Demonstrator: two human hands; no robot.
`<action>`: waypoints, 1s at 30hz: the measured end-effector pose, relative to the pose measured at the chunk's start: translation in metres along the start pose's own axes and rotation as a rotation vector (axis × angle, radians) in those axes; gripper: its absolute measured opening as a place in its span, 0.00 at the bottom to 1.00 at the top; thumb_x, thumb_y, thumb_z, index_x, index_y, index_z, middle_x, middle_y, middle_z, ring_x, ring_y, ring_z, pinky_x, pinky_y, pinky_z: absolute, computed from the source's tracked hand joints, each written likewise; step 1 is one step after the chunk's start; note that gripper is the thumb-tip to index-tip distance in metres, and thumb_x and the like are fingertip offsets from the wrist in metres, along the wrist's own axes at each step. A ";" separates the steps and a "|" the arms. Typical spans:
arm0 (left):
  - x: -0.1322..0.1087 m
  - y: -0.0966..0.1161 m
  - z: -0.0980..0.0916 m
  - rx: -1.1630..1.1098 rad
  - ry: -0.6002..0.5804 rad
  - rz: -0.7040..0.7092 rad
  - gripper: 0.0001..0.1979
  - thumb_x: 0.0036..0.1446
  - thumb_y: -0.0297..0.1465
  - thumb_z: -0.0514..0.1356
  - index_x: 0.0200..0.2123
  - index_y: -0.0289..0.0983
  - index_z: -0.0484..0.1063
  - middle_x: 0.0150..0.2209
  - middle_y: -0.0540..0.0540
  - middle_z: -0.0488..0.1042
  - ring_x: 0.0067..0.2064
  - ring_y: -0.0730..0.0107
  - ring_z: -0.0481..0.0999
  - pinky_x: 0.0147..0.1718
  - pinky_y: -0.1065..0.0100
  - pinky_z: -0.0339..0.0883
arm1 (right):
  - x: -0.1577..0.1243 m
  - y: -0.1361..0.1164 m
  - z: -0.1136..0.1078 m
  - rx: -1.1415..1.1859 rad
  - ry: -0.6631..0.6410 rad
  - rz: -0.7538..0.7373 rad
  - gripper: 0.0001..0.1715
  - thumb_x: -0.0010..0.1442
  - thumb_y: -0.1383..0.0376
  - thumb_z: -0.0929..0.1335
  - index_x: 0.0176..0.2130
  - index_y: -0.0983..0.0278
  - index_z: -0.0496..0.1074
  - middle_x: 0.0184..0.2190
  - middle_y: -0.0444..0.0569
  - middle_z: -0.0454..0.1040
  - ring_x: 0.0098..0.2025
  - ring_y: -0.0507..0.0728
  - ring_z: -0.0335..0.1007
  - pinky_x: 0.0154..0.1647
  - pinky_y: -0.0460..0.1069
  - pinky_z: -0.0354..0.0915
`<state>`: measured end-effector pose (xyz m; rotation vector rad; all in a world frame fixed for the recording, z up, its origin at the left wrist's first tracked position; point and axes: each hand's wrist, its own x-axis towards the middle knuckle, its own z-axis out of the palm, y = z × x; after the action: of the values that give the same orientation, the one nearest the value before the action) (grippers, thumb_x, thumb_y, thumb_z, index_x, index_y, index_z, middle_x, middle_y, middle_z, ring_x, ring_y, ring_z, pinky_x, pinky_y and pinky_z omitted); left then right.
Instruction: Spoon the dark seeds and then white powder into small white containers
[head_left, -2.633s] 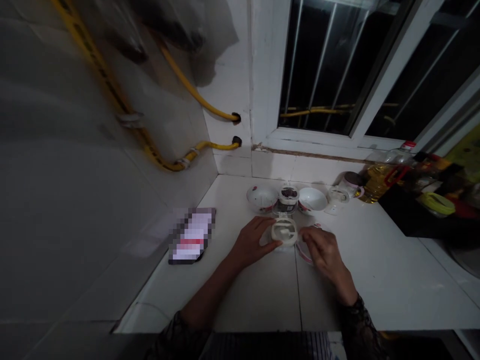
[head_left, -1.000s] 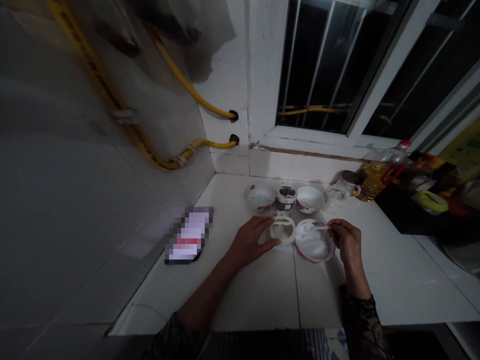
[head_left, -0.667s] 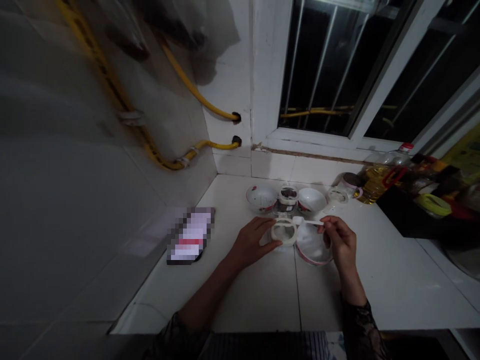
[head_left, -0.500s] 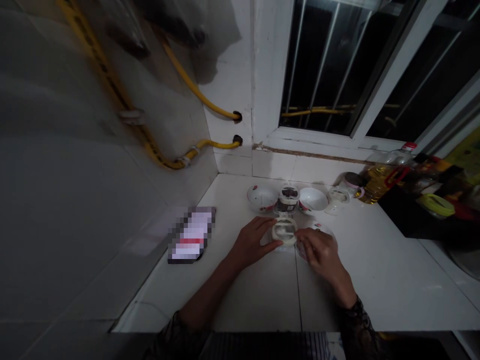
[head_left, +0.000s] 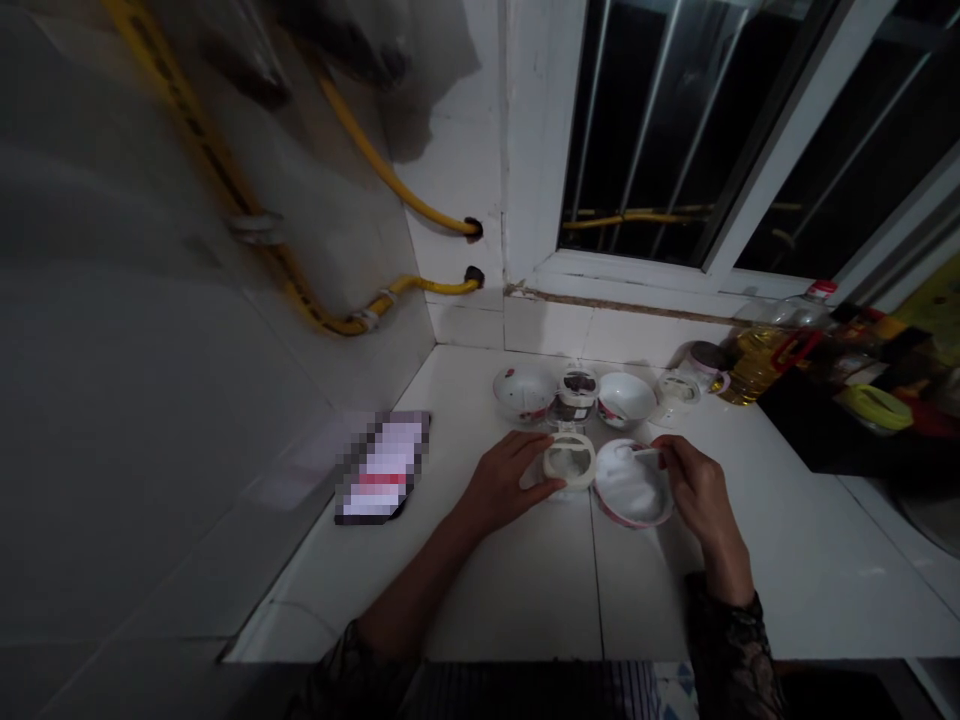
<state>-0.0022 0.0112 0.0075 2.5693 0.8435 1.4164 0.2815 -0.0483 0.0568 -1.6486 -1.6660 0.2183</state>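
My left hand (head_left: 508, 480) is closed around the side of a small clear jar (head_left: 589, 466) with a white rim, its lid flipped back. Some pale, whitish contents show inside the jar. Between the fingers of my right hand (head_left: 699, 490) is a small white spoon (head_left: 643, 454). It is held over a bowl (head_left: 636, 522) with a pink edge, full of white powder or fine grains. The bowl stands just right of the jar, and the spoon's tip is hard to tell apart from the white contents.
Behind are two white bowls (head_left: 523, 394) (head_left: 627, 398) with a dark-filled jar (head_left: 577, 400) between them. A mug (head_left: 705, 368) and an oil bottle (head_left: 750, 360) stand at the back right, near a black box (head_left: 795, 430). A blurred-out phone (head_left: 386, 470) lies left. Yellow pipes (head_left: 300, 295) run along the wall.
My right hand has moved right, from the jar's mouth to above the bowl of white powder, with the spoon in it. My left hand stays on the jar.
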 end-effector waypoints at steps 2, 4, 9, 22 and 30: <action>0.000 0.000 0.000 0.002 0.009 0.008 0.22 0.62 0.42 0.63 0.54 0.37 0.71 0.46 0.38 0.79 0.47 0.58 0.80 0.44 0.57 0.78 | 0.000 -0.005 0.006 -0.077 -0.045 -0.049 0.15 0.62 0.61 0.59 0.38 0.60 0.74 0.26 0.47 0.75 0.29 0.57 0.71 0.33 0.50 0.63; 0.000 0.000 0.000 0.005 0.013 0.010 0.21 0.62 0.41 0.63 0.54 0.37 0.71 0.47 0.38 0.79 0.47 0.58 0.80 0.44 0.57 0.78 | 0.000 -0.011 0.011 -0.079 -0.114 -0.084 0.15 0.61 0.63 0.59 0.37 0.60 0.73 0.26 0.48 0.76 0.29 0.58 0.71 0.34 0.50 0.62; 0.001 0.001 -0.002 -0.005 -0.009 -0.010 0.21 0.62 0.41 0.63 0.55 0.38 0.71 0.47 0.39 0.79 0.48 0.58 0.80 0.46 0.57 0.78 | -0.002 -0.019 0.013 0.049 -0.213 -0.025 0.16 0.63 0.59 0.59 0.33 0.60 0.72 0.25 0.46 0.74 0.28 0.57 0.70 0.33 0.49 0.62; 0.000 0.001 -0.001 0.009 -0.001 -0.010 0.21 0.62 0.43 0.62 0.54 0.38 0.71 0.46 0.39 0.79 0.47 0.59 0.80 0.45 0.58 0.78 | 0.004 -0.015 0.009 0.539 0.017 0.375 0.14 0.46 0.54 0.67 0.27 0.62 0.72 0.15 0.41 0.66 0.17 0.51 0.52 0.19 0.47 0.48; 0.001 0.001 0.000 0.032 0.008 0.014 0.21 0.64 0.43 0.61 0.53 0.37 0.70 0.46 0.38 0.79 0.46 0.59 0.80 0.43 0.58 0.79 | 0.008 -0.014 0.003 0.710 0.087 0.481 0.12 0.40 0.57 0.69 0.24 0.63 0.73 0.12 0.41 0.66 0.14 0.49 0.54 0.17 0.46 0.49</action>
<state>-0.0016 0.0111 0.0091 2.6000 0.8581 1.4289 0.2698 -0.0416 0.0663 -1.4298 -0.9296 0.8531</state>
